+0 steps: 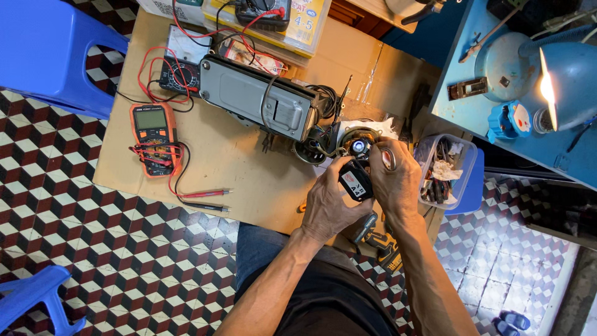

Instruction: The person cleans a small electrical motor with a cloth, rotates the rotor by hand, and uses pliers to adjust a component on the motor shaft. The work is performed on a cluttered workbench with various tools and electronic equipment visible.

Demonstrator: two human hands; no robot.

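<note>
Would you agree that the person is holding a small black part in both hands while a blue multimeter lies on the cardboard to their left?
Not quite: the head view shows the multimeter is orange, not blue. Otherwise right: the left hand and right hand hold the small black part, and the multimeter lies on the cardboard to their left.

Orange multimeter (153, 138) on cardboard sheet (249, 174); blue lamp (569, 81), clear plastic tub (463, 158), 2 blue stools.

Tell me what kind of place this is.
Likely a small home or shop repair corner for electrical gear, set up on a tiled floor. An orange multimeter with probe leads lies on cardboard, a lit desk lamp shines nearby, and both hands work on an opened motor.
</note>
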